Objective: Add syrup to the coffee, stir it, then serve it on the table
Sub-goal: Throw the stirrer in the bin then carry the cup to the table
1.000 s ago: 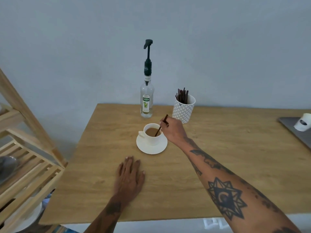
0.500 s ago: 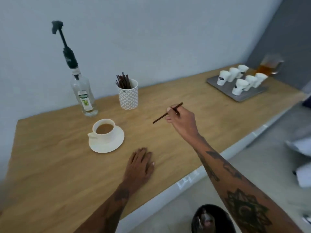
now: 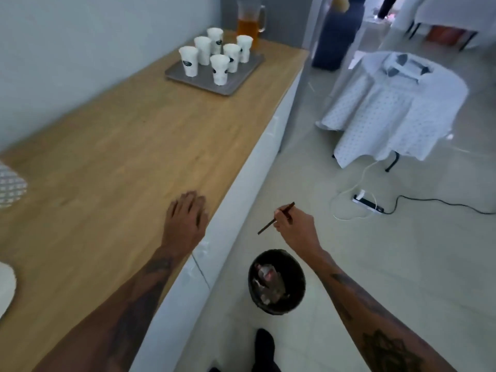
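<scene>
My right hand [image 3: 296, 230] pinches a thin dark stir stick [image 3: 276, 218] out past the counter's edge, above and slightly behind a black waste bin [image 3: 276, 281] on the floor. My left hand [image 3: 186, 220] lies flat, fingers straight, on the wooden counter [image 3: 128, 146] near its front edge. Only a sliver of the white saucer [image 3: 6, 287] shows at the left edge; the cup and the syrup bottle are out of view. The patterned stick holder [image 3: 10, 187] is cut off at the left edge.
A grey tray [image 3: 233, 85] with several white paper cups and a pitcher of amber liquid [image 3: 248, 24] stands at the counter's far end. A round table with a white dotted cloth [image 3: 394, 103] stands on the right. A power strip [image 3: 367, 204] with cables lies on the floor.
The view has swung right, away from the cup. My right hand carried the stir stick from the cup, across the counter and off its edge to above the bin. My left hand stayed flat.
</scene>
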